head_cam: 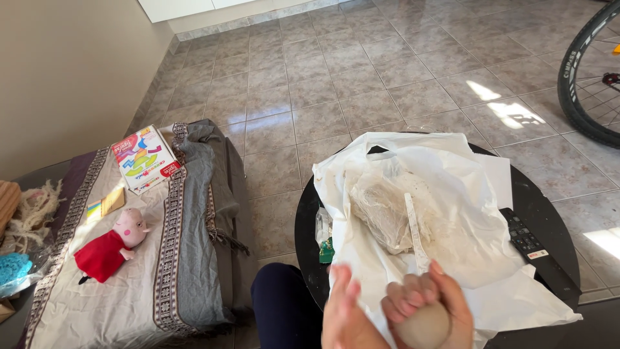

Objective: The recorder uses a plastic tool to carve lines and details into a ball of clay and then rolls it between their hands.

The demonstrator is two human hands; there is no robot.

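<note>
Cupping a clay ball, right hand clamped, left hand open beside; ball could slip off counter edge if grip loosens.

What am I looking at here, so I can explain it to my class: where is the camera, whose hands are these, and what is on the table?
There is one picture, taken by a camera worn on a person's head, looking down. No machine is involved: the bare hands at the bottom are the wearer's own. The right hand curls around a pale round ball, seemingly clay or dough. The left hand, blurred, is open beside it. They are over a round black table covered by white plastic bags, with a black remote control at its right. Left is a covered sofa with a plush pig toy and a colourful box.
</note>
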